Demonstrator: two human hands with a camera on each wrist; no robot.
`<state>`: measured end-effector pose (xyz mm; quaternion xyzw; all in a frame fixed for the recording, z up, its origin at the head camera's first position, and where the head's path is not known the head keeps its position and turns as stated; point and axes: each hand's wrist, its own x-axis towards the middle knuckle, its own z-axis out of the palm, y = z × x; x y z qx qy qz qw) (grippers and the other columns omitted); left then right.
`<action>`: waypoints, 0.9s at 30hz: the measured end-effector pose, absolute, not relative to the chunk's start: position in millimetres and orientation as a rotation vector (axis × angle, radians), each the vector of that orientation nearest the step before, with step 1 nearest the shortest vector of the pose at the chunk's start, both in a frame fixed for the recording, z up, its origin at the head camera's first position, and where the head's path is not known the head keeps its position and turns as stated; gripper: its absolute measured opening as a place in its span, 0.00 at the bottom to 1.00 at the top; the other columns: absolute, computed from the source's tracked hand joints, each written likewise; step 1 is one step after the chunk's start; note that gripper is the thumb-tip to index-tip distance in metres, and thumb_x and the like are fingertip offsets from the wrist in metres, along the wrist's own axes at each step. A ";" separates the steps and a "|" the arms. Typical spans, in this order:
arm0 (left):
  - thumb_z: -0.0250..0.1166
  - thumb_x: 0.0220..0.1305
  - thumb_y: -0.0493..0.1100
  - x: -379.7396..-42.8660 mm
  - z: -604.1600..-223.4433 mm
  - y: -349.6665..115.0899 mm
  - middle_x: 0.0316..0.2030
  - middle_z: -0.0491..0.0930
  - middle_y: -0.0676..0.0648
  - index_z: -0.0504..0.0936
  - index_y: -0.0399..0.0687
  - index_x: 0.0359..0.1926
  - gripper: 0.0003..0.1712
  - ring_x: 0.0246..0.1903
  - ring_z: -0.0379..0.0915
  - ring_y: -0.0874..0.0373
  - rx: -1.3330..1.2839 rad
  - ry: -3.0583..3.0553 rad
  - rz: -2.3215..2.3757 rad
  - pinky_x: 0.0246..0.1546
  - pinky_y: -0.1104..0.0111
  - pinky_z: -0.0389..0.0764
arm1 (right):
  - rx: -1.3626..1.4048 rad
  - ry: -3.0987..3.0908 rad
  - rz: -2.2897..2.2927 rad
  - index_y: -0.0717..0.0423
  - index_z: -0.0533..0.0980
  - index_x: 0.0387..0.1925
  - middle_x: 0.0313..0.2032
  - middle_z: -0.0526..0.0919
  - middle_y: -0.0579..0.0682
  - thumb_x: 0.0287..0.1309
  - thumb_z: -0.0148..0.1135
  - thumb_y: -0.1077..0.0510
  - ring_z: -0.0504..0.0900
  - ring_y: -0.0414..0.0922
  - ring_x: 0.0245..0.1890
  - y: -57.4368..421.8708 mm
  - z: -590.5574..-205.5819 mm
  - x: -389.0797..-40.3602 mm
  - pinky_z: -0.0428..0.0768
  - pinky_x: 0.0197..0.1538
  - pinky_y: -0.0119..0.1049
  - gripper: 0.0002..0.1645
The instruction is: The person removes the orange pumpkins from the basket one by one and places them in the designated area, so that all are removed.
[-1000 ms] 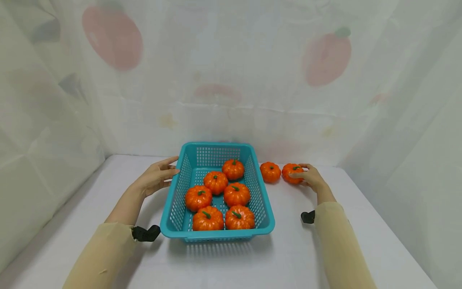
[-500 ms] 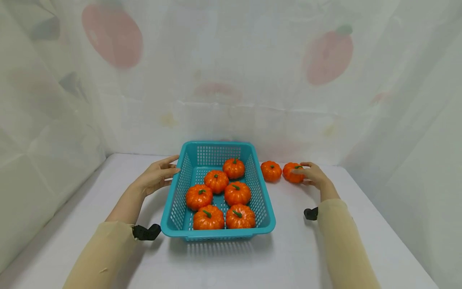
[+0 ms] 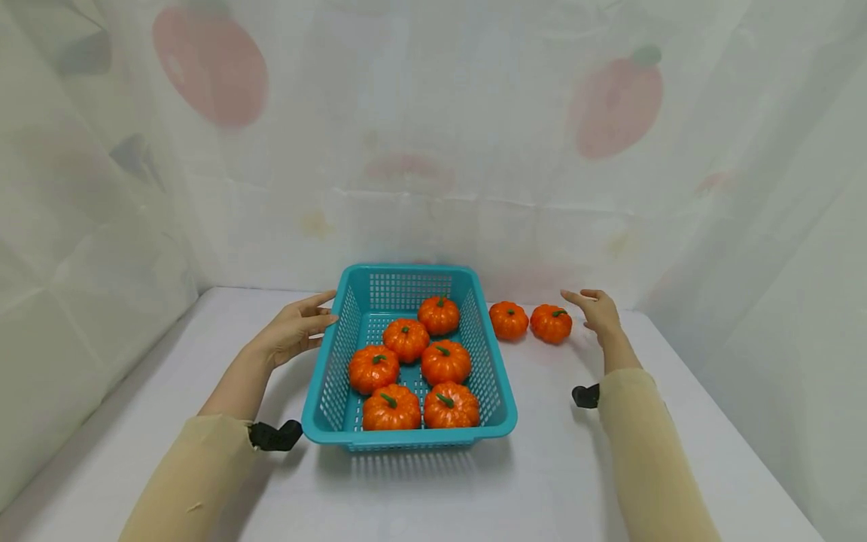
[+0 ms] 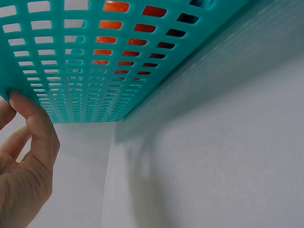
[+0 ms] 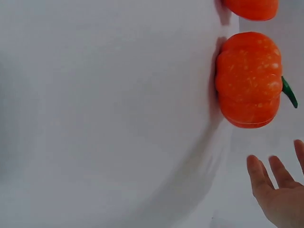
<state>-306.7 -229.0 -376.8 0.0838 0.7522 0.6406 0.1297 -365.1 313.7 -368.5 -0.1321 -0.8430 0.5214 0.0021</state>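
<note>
A turquoise plastic basket (image 3: pixel 497 391) with perforated walls stands mid-table, several orange toy pumpkins with green stems inside, such as this front pumpkin (image 3: pixel 391 409). My left hand (image 3: pixel 294 330) rests its fingertips against the basket's left rim; in the left wrist view a bent finger (image 4: pixel 40 128) meets the rim's edge. Right of the basket sit two more pumpkins, the nearer to it (image 3: pixel 509 321) and an outer one (image 3: pixel 551 324). My right hand (image 3: pixel 597 312) hovers just right of the outer pumpkin, fingers spread and holding nothing. The right wrist view shows a gap between fingertips and that pumpkin (image 5: pixel 249 80).
A white cloth covers the table (image 3: pixel 542 482). Behind it hangs a pale curtain (image 3: pixel 433 226) printed with faded fruit, and more pale sheeting (image 3: pixel 799 301) closes off both sides. Black camera mounts (image 3: pixel 274 436) sit at both sleeve cuffs.
My right hand has come away from the outer pumpkin, lifting and drawing slightly right as its fingers spread. That pumpkin stays on the table. My left hand keeps its place at the basket.
</note>
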 end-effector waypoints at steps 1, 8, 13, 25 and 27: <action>0.61 0.71 0.47 -306.7 -376.8 -229.0 0.50 0.69 0.48 0.46 0.53 0.79 0.45 0.42 0.79 0.66 0.243 2.185 1.861 0.47 0.71 0.83 | -0.412 -2.604 1.636 0.59 0.51 0.76 0.76 0.52 0.62 0.61 0.58 0.32 0.56 0.61 0.75 312.6 -365.9 -365.2 0.64 0.74 0.56 0.54; 0.61 0.70 0.48 -308.0 -377.2 -228.9 0.50 0.69 0.48 0.46 0.54 0.79 0.45 0.42 0.79 0.66 0.248 2.180 1.865 0.47 0.71 0.83 | -0.309 -2.486 1.662 0.58 0.55 0.75 0.76 0.54 0.63 0.62 0.60 0.37 0.57 0.60 0.75 300.5 -342.2 -368.0 0.64 0.74 0.55 0.50; 0.62 0.70 0.48 -308.2 -377.4 -228.6 0.51 0.69 0.48 0.46 0.54 0.79 0.46 0.43 0.79 0.65 0.248 2.169 1.867 0.48 0.71 0.82 | -0.199 -2.509 1.654 0.58 0.56 0.74 0.76 0.53 0.63 0.63 0.61 0.38 0.58 0.61 0.74 289.2 -325.1 -370.2 0.64 0.74 0.55 0.49; 0.61 0.70 0.47 -306.5 -377.5 -229.2 0.48 0.69 0.50 0.45 0.52 0.79 0.46 0.42 0.79 0.66 0.242 2.149 1.886 0.47 0.72 0.82 | 0.101 -2.558 1.700 0.61 0.55 0.74 0.75 0.53 0.64 0.63 0.62 0.44 0.59 0.60 0.75 248.5 -286.5 -369.9 0.63 0.74 0.56 0.47; 0.61 0.70 0.47 -306.5 -377.2 -228.9 0.48 0.69 0.50 0.45 0.52 0.79 0.46 0.42 0.79 0.66 0.247 2.150 1.887 0.47 0.72 0.82 | 0.146 -2.571 1.691 0.60 0.56 0.74 0.75 0.54 0.63 0.63 0.63 0.44 0.59 0.60 0.74 238.4 -278.4 -369.7 0.64 0.74 0.56 0.47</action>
